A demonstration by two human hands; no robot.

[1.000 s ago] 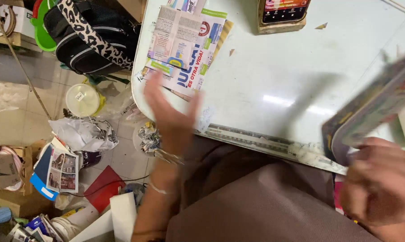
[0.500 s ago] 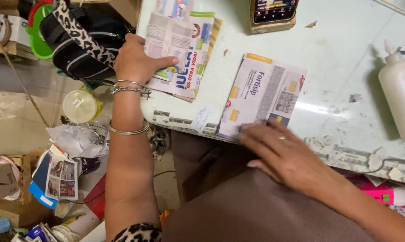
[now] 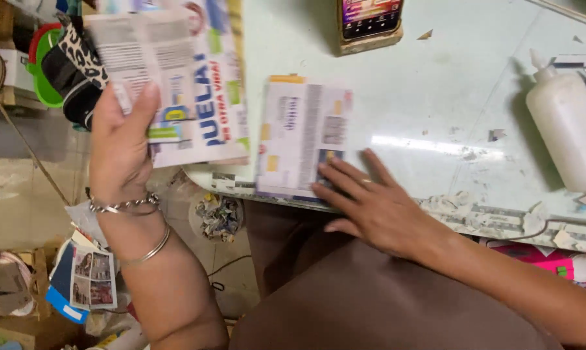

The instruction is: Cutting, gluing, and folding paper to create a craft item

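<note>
A person's left hand (image 3: 121,146) grips a stack of printed leaflets (image 3: 176,84) above the pale green surface (image 3: 435,97), fingers closed around it. The right hand (image 3: 370,204), fingers spread flat, presses a flattened carton (image 3: 302,136) at the near edge, apparently sorting paper.

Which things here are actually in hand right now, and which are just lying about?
In hand:
- printed leaflets, in the grip of the left hand
- flattened printed carton, pressed down by the right hand

Lying about:
- white glue bottle
- phone
- leopard-print bag
- paper scraps on the floor
</note>
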